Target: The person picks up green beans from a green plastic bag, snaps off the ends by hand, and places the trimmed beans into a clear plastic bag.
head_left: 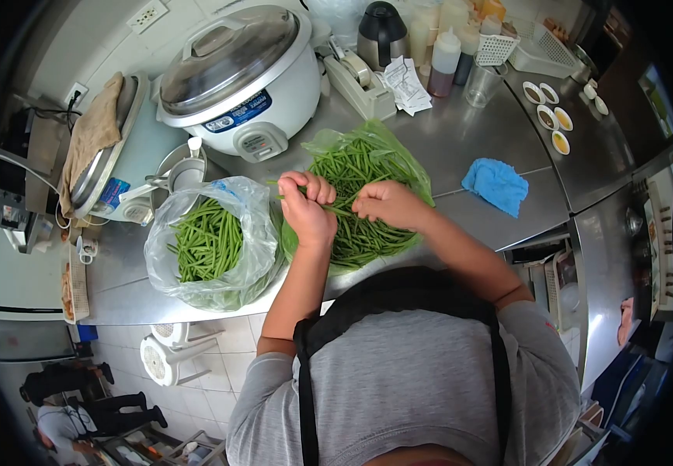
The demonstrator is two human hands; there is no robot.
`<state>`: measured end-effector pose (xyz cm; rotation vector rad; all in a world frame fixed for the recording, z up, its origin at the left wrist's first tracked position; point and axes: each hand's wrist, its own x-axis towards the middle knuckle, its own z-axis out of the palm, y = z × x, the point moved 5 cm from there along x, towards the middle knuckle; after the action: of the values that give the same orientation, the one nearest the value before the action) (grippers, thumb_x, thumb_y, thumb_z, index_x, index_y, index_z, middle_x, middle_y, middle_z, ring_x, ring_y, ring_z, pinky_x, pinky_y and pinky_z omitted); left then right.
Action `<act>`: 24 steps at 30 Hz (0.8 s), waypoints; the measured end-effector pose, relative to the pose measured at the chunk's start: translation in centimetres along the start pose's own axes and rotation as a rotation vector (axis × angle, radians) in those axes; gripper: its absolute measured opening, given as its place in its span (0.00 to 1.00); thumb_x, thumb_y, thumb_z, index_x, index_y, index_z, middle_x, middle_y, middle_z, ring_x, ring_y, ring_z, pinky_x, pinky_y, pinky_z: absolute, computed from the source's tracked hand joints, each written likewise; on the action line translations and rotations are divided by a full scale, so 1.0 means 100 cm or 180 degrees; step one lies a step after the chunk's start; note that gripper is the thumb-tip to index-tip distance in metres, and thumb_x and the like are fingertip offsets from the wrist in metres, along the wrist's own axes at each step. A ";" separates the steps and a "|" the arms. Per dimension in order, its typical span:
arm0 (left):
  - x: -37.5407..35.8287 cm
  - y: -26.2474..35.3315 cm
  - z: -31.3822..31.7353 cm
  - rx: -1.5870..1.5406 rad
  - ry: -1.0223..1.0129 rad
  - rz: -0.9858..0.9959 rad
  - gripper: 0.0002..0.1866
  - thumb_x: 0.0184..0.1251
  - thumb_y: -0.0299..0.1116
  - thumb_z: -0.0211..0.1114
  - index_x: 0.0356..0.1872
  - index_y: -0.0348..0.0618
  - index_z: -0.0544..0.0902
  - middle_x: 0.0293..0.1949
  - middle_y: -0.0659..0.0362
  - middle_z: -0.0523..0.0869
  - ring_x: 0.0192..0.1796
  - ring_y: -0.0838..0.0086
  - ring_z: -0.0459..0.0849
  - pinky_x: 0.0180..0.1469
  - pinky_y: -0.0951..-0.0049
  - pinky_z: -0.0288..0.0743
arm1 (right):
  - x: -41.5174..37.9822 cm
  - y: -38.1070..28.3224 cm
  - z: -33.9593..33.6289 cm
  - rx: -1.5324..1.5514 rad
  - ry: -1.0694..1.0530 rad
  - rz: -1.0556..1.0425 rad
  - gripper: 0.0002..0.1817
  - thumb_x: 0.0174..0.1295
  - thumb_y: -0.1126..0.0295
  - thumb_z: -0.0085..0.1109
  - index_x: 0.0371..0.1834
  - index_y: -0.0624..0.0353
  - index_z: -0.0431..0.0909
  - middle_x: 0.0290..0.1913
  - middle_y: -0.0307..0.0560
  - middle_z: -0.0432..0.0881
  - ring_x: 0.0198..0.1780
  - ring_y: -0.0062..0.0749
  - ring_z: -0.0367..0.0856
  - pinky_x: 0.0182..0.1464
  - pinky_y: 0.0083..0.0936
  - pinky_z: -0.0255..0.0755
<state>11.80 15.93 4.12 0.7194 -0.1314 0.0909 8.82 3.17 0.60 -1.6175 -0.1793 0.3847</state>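
My left hand [309, 208] is closed around green beans, with a tip poking out on its left side. Close by, my right hand [391, 203] pinches the end of a green bean that runs toward the left hand. Both hands are above a green plastic bag [419, 175] spread open on the counter. Loose green beans [359, 242] fill that bag. Left of it stands a clear plastic bag [167, 281], its rim turned open, holding more green beans [209, 242].
A large rice cooker [274, 101] stands behind the bags, with a second cooker [130, 159] and a metal pot [187, 172] to its left. A blue cloth [495, 186] lies at right on the steel counter [464, 213]. Sauce bottles [444, 62] and small bowls [547, 116] sit farther back.
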 end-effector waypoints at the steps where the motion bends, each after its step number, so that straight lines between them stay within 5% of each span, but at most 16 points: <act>1: 0.000 0.000 0.000 0.0004 -0.0018 0.0024 0.16 0.66 0.47 0.41 0.26 0.47 0.62 0.15 0.64 0.58 0.16 0.79 0.54 0.19 0.78 0.51 | 0.001 0.001 -0.005 0.0178 0.0057 0.0032 0.10 0.56 0.67 0.52 0.26 0.63 0.74 0.28 0.40 0.77 0.27 0.15 0.71 0.29 0.13 0.66; 7: -0.002 -0.003 0.002 0.0125 0.0022 -0.0011 0.17 0.65 0.48 0.43 0.25 0.47 0.63 0.15 0.66 0.57 0.17 0.79 0.54 0.20 0.77 0.51 | -0.004 -0.011 -0.028 -0.2413 0.0812 -0.0321 0.10 0.46 0.61 0.59 0.27 0.54 0.76 0.26 0.44 0.76 0.29 0.31 0.75 0.31 0.28 0.68; 13: 0.003 -0.008 -0.013 0.0358 -0.0075 -0.0318 0.13 0.64 0.40 0.50 0.24 0.45 0.62 0.13 0.66 0.56 0.14 0.81 0.53 0.16 0.79 0.50 | -0.010 0.033 -0.023 -0.3933 0.0446 0.0146 0.10 0.43 0.62 0.59 0.29 0.51 0.74 0.37 0.43 0.74 0.38 0.40 0.74 0.38 0.35 0.67; 16: 0.002 -0.011 -0.021 0.0596 0.0071 -0.0552 0.11 0.62 0.37 0.52 0.24 0.46 0.64 0.13 0.68 0.56 0.14 0.83 0.53 0.16 0.81 0.48 | -0.012 0.036 -0.022 -0.3847 0.0730 -0.0264 0.10 0.44 0.64 0.59 0.28 0.53 0.74 0.35 0.42 0.75 0.37 0.39 0.74 0.38 0.34 0.67; 20: -0.005 -0.020 -0.028 0.1012 0.0088 -0.1072 0.05 0.61 0.33 0.54 0.32 0.45 0.69 0.14 0.70 0.59 0.14 0.85 0.55 0.15 0.83 0.49 | -0.010 0.017 -0.032 -0.2432 0.0895 -0.0635 0.09 0.46 0.66 0.58 0.29 0.56 0.72 0.31 0.44 0.76 0.34 0.40 0.75 0.35 0.32 0.68; 24: -0.023 -0.045 -0.021 0.1256 -0.0457 -0.1524 0.10 0.56 0.29 0.60 0.38 0.39 0.74 0.20 0.69 0.71 0.16 0.89 0.62 0.16 0.87 0.54 | -0.006 -0.008 -0.019 -0.2028 0.0851 -0.0666 0.09 0.48 0.67 0.58 0.30 0.58 0.71 0.28 0.47 0.77 0.31 0.42 0.76 0.32 0.31 0.69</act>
<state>10.31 13.90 -0.71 1.1337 -0.0754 -0.4036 9.00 1.29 1.56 -2.2308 -0.2830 -0.0688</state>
